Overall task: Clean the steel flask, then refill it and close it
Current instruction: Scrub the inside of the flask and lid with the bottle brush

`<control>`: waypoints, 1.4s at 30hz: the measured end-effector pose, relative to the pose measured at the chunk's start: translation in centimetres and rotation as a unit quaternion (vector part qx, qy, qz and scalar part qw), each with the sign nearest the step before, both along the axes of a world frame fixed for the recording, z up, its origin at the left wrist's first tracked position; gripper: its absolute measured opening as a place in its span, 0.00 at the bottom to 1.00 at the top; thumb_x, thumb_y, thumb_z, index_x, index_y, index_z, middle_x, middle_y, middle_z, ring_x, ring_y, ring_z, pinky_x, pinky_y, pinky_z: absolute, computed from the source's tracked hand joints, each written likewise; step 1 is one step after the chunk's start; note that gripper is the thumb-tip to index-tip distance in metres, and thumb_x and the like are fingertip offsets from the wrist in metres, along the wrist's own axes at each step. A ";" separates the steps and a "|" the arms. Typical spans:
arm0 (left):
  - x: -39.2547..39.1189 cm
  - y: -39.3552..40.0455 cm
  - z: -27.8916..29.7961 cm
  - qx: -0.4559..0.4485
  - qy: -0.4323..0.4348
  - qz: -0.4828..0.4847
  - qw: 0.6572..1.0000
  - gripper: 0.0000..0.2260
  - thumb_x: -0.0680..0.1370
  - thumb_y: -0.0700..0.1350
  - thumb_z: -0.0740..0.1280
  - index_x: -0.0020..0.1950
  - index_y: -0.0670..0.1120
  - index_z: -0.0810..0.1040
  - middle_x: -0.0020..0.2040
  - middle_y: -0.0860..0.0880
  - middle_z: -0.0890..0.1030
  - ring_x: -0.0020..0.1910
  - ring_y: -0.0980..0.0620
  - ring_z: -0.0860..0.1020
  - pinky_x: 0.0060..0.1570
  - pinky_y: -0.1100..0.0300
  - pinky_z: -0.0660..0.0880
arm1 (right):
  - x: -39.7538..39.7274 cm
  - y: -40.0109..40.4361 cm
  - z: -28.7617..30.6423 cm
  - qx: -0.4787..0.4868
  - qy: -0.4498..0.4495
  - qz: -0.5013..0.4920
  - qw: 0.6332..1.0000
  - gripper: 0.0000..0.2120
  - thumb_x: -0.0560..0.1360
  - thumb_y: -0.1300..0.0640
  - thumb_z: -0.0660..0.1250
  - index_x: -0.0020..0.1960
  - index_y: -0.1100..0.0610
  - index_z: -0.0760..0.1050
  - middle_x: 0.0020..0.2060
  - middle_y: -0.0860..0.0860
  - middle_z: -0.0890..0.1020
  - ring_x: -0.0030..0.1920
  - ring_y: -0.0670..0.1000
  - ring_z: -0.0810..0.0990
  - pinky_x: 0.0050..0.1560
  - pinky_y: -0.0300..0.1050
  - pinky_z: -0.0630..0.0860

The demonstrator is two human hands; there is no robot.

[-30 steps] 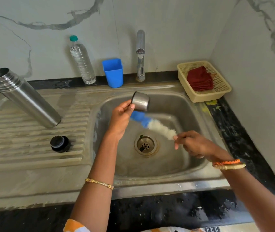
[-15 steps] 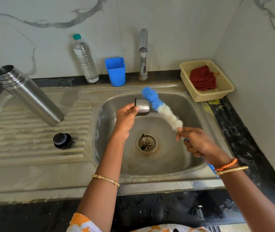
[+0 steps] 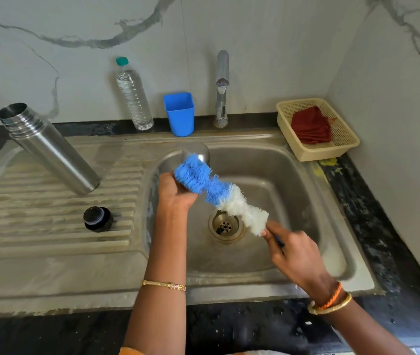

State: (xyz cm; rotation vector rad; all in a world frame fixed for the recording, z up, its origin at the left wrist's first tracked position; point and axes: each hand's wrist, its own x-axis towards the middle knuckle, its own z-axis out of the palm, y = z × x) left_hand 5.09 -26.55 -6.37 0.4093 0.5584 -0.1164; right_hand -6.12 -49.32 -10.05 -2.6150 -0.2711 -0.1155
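The steel flask [image 3: 50, 148] stands open and uncapped on the draining board at the left. Its black stopper [image 3: 98, 219] sits on the ridges in front of it. Over the sink basin my left hand [image 3: 174, 192] grips the flask's small steel cup lid [image 3: 198, 153], which is blurred and partly hidden by the brush. My right hand [image 3: 294, 254] holds the handle of a blue-and-white bottle brush [image 3: 219, 194]. The brush's blue tip lies against the cup lid.
A steel sink [image 3: 280, 175] with a drain [image 3: 225, 225] lies below my hands. Behind it stand a tap [image 3: 221, 93], a blue plastic cup [image 3: 179, 114] and a water bottle [image 3: 133, 96]. A yellow basket [image 3: 344, 147] with a red cloth sits at the back right.
The brush was inside the cup lid, came out and rose, and now its blue tip rubs the lid's outer side. My left hand has raised and turned the lid.
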 end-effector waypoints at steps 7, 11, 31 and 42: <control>-0.5 1.3 0.3 0.014 0.006 0.031 0.999 0.12 0.80 0.35 0.52 0.49 0.41 0.75 0.47 0.45 0.78 0.43 0.50 0.77 0.45 0.59 0.72 | 0.0 -1.3 -0.7 0.078 0.006 0.020 0.997 0.08 0.78 0.51 0.60 0.42 0.51 0.72 0.22 0.48 0.65 0.22 0.47 0.63 0.27 0.41 0.65; -0.8 1.1 1.3 0.057 0.006 0.006 0.998 0.12 0.81 0.35 0.53 0.41 0.45 0.71 0.37 0.49 0.74 0.34 0.56 0.67 0.34 0.63 0.63 | 1.3 -1.2 -0.4 0.172 0.053 -0.014 0.984 0.13 0.78 0.51 0.60 0.37 0.53 0.73 0.23 0.46 0.62 0.25 0.45 0.60 0.28 0.37 0.60; -0.7 -1.1 2.3 0.137 0.009 -0.051 0.989 0.09 0.81 0.35 0.57 0.46 0.43 0.74 0.43 0.46 0.76 0.39 0.53 0.72 0.38 0.63 0.66 | 1.2 -0.8 0.6 0.226 0.059 0.005 0.972 0.11 0.78 0.52 0.61 0.38 0.52 0.77 0.21 0.47 0.62 0.23 0.44 0.60 0.25 0.34 0.57; -0.8 0.4 2.7 0.121 0.010 -0.005 0.993 0.11 0.82 0.37 0.56 0.42 0.45 0.73 0.39 0.50 0.78 0.36 0.57 0.70 0.34 0.65 0.64 | 0.6 0.2 -0.8 0.237 0.091 -0.019 0.967 0.13 0.78 0.51 0.60 0.36 0.52 0.74 0.23 0.46 0.62 0.24 0.44 0.59 0.26 0.38 0.58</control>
